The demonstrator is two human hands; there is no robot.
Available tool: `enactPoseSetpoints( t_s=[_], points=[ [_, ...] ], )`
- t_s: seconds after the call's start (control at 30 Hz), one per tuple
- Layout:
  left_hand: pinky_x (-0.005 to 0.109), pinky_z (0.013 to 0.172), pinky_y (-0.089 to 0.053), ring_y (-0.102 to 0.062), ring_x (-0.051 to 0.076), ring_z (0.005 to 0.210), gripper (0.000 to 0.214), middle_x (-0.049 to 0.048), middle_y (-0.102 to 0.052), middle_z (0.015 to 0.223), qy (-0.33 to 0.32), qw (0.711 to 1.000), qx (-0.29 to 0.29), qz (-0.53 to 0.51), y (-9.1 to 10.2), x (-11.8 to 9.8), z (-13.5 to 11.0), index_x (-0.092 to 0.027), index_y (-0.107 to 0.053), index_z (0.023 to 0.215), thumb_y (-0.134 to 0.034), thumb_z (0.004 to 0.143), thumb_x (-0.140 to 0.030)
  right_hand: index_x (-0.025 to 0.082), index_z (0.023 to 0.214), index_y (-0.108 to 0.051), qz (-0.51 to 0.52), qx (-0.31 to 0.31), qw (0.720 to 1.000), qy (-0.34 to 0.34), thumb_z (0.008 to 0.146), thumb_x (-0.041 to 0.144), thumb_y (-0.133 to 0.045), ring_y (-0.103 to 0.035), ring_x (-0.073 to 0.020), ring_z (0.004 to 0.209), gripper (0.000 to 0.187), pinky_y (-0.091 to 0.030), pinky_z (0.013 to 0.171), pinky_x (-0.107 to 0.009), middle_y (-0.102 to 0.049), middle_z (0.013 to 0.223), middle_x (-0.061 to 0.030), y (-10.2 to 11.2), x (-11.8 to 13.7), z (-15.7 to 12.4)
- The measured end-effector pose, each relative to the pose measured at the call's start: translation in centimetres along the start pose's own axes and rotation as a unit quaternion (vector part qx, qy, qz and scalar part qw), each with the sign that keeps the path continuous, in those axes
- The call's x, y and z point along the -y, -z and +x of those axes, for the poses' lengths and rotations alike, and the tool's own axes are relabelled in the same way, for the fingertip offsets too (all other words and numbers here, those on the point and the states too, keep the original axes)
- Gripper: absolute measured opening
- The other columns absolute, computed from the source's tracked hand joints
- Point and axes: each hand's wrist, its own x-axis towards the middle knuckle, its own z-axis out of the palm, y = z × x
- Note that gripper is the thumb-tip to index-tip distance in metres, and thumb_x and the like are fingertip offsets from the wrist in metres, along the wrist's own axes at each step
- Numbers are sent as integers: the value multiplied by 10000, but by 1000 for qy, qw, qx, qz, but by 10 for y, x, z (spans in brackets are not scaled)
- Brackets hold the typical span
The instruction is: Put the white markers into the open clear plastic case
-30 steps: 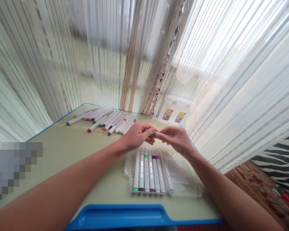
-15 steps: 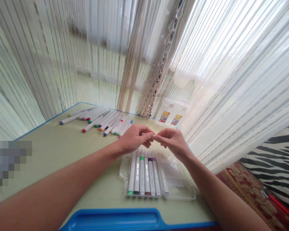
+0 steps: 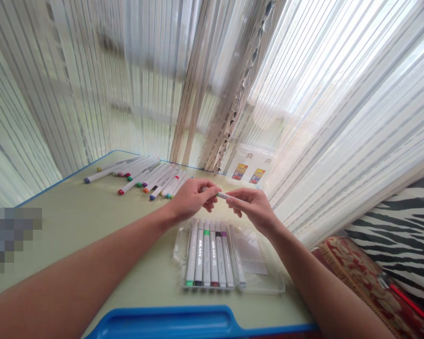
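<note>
A white marker [image 3: 223, 195] with a green band is held level between my hands, above the back of an open clear plastic case. My left hand [image 3: 194, 200] pinches its left end, and my right hand [image 3: 252, 206] grips the right end with thumb and fingers. Below them, the case [image 3: 281, 285] lies open on the table with several white markers [image 3: 209, 254] side by side in its left half. One more marker [image 3: 237, 254] rests near the hinge, and a pale sheet [image 3: 252, 254] shows in the right half.
Several loose markers [image 3: 151, 176] with coloured ends lie at the back left of the pale green table [image 3: 74, 221]. A clear case with two labels [image 3: 249, 165] stands at the back by string curtains [image 3: 144, 94]. A blue tray [image 3: 169, 322] runs along the front edge.
My hands have drawn slightly apart, so the marker's middle now shows between them. The view has shifted slightly; the case and loose markers stay put.
</note>
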Motion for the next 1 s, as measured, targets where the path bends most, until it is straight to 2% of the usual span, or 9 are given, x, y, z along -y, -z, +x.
enactPoseSetpoints(
  t_s=[0.1,0.3,0.57,0.77,1.0],
  points=[
    [250,517,-530,-593,113,540,183,35,-633,658,0,1000,-22,-11,3,-3,1,-97,-647,801,-643,855,-272,154,900,-777,16,0,1000,8,676,356,-857,-546,-101,466,312,-406,414,-225,-695,630,-30,2,0,1],
    [247,513,-515,-584,114,532,156,38,-627,653,5,998,-56,-25,9,-5,3,-92,-652,808,-645,844,-244,158,929,-784,78,6,997,22,779,352,-780,-617,-122,516,246,-443,426,-218,-745,726,-76,5,-2,3],
    [231,484,-483,-553,104,493,120,31,-606,614,37,992,-89,-81,11,-8,3,-98,-640,770,-637,826,-203,170,1031,-781,150,51,987,10,813,285,-731,-690,-160,594,252,-497,484,-240,-778,903,-129,10,-1,1],
    [238,483,-482,-551,106,492,128,38,-605,621,37,991,-88,-89,10,-8,3,-97,-639,760,-620,833,-201,172,1013,-788,160,60,985,14,763,259,-777,-687,-154,583,265,-494,484,-233,-780,899,-135,8,2,-1],
    [238,480,-486,-560,109,495,123,41,-612,621,36,992,-89,-86,9,-9,2,-101,-632,764,-610,843,-193,192,984,-794,150,36,988,15,733,242,-818,-666,-138,526,257,-489,459,-224,-784,833,-113,5,1,-1]
  ],
)
